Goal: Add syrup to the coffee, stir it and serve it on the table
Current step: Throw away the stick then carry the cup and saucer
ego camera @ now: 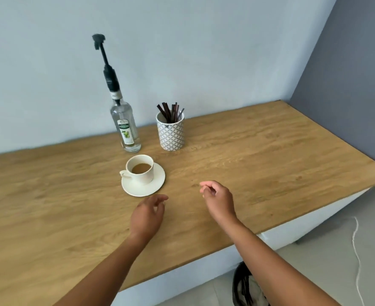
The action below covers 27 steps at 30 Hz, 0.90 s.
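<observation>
Head view: a wooden table [259,155] is seen from above, set against a pale wall. Toward the left of the group of things, a clear syrup bottle [125,127] with a green label stands upright near the wall, topped by a tall black pump [107,62]. Just in front of it a white cup [140,168] is set on a white saucer [143,186], its handle turned left; light brown coffee is held in the cup to about half its depth. To the right of the bottle, a patterned holder [171,133] is placed upright, and dark stirrers [170,111] are stood in it, leaning outward.

Nearer the viewer, the left hand [147,214] is held just above the table, close to the saucer's front edge but apart from it, fingers loosely spread and nothing gripped. The right hand [217,198] is held further right, well apart from the cup, fingers curled loosely with the thumb near the forefinger; nothing is seen between them. A white cord [356,250] is seen on the floor at the far right.
</observation>
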Motion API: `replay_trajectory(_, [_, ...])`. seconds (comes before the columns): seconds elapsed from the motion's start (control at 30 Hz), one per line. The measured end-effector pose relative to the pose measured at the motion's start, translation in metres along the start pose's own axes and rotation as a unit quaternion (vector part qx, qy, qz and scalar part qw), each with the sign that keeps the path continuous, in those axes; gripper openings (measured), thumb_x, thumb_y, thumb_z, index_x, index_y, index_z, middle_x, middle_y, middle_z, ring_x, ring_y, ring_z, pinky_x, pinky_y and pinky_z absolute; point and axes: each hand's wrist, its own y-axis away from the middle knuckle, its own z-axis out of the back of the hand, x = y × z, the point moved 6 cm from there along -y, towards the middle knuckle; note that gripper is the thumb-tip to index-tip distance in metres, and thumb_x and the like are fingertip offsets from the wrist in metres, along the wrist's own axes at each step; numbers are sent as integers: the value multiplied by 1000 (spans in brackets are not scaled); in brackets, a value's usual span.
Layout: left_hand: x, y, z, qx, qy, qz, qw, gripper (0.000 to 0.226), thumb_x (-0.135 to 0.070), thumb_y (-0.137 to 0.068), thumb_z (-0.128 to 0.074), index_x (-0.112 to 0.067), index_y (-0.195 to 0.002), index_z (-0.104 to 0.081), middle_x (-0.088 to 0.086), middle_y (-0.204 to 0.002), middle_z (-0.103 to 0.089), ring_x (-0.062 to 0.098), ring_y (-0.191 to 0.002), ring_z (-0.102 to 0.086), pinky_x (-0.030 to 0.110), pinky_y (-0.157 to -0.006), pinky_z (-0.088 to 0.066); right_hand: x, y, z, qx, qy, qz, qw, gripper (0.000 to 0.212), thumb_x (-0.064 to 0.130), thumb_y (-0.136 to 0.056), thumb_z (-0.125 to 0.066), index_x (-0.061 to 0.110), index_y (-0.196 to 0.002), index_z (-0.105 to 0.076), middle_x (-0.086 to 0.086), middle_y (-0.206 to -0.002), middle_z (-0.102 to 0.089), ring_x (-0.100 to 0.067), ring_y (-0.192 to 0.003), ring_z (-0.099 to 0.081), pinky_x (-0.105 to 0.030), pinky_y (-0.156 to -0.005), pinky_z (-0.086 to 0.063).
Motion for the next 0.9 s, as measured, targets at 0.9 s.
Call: replay_trajectory(0.9, [112,-89,77,-90,165,189,964,21,-29,-88,-73,-33,-108,-76,-21,-93,-75,-3,-96,-68,12,-75,-46,23,-118,-175,321,93,30,942,89,15,-69,-80,26,-147,-37,2,-130,-62,-7,-113,-59,-30,-99,-47])
